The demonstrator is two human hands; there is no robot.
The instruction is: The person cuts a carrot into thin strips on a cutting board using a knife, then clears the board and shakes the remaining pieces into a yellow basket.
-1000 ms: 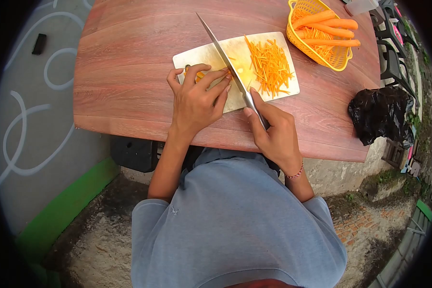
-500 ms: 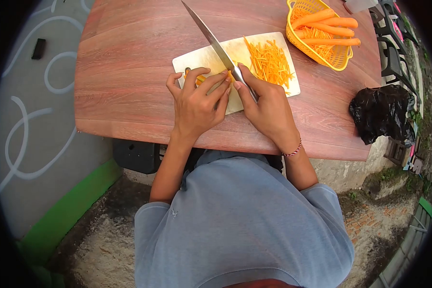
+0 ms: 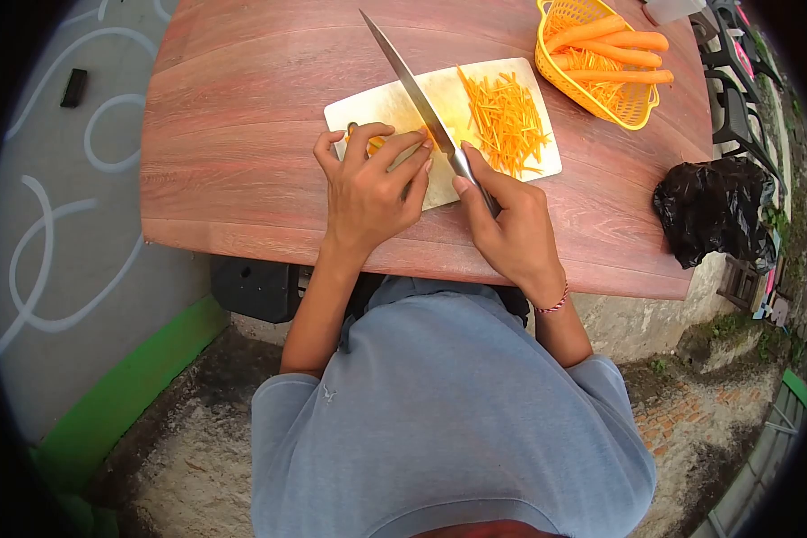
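My right hand (image 3: pixel 516 220) is closed round the handle of a long kitchen knife (image 3: pixel 412 90), whose blade slants up and left across the white cutting board (image 3: pixel 345 115). With bent fingers, my left hand (image 3: pixel 372 193) presses a piece of carrot (image 3: pixel 376 143) onto the board, just left of the blade. Most of that carrot is hidden under the fingers. A loose pile of thin carrot strips (image 3: pixel 507 121) lies on the board's right side, beyond the knife.
A yellow plastic basket (image 3: pixel 635 115) holds several whole carrots (image 3: pixel 614 56) and more shreds at the table's far right. Near the right edge sits a black plastic bag (image 3: pixel 715 213). The wooden table (image 3: pixel 233 152) has its near edge before my body.
My right hand and the knife have shifted slightly right and towards me. My left hand stays nearly in place on the carrot.
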